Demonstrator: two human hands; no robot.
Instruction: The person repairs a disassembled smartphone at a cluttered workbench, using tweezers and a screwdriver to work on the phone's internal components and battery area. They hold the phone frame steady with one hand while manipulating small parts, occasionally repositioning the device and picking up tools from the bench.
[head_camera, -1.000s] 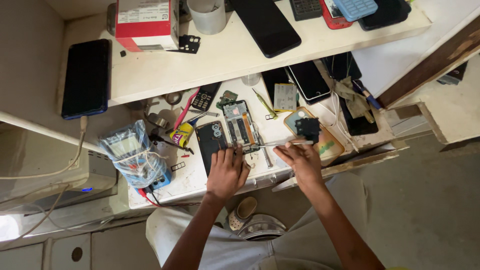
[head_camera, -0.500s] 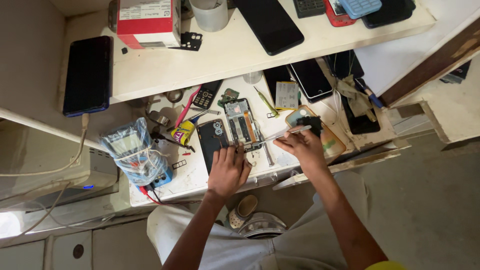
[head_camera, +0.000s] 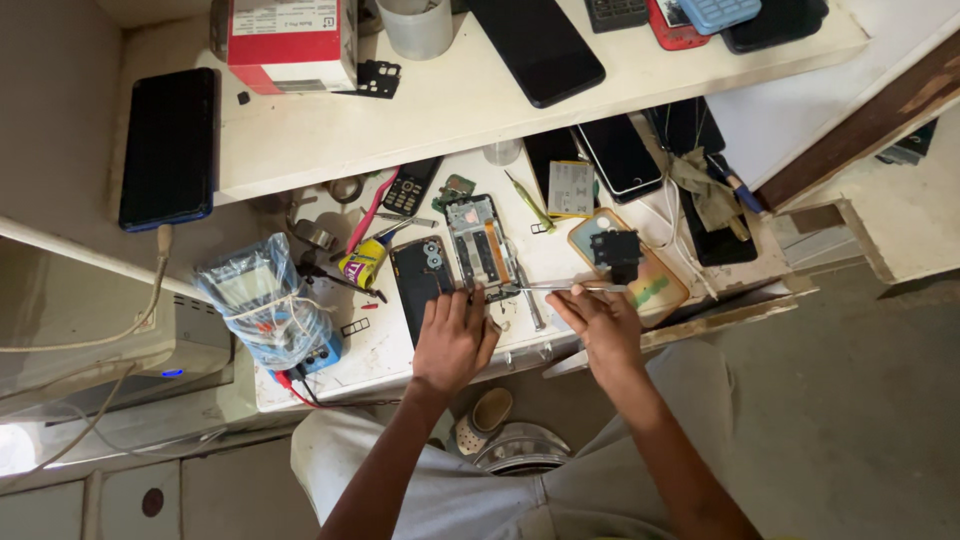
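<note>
An opened phone (head_camera: 481, 242) with its circuit boards showing lies on the lower white bench (head_camera: 390, 350). Beside it, to the left, lies a dark back cover (head_camera: 420, 277) with camera holes. My left hand (head_camera: 453, 339) rests flat on the bench, fingertips on the cover's near end and the opened phone's lower edge. My right hand (head_camera: 598, 322) holds metal tweezers (head_camera: 556, 288) that point left toward the phone's bottom end.
A colourful phone case (head_camera: 646, 272) carrying a small black part (head_camera: 615, 247) lies right of my hand. A plastic-wrapped meter (head_camera: 263, 303), glue tube (head_camera: 366, 261), keypad phone (head_camera: 409, 186) and green tool (head_camera: 528, 201) surround the work. The upper shelf (head_camera: 440, 105) holds phones and a red-white box (head_camera: 291, 42).
My right hand went up to the phone case half a second ago and has come back down. The tweezers again point at the opened phone. My left hand stayed put.
</note>
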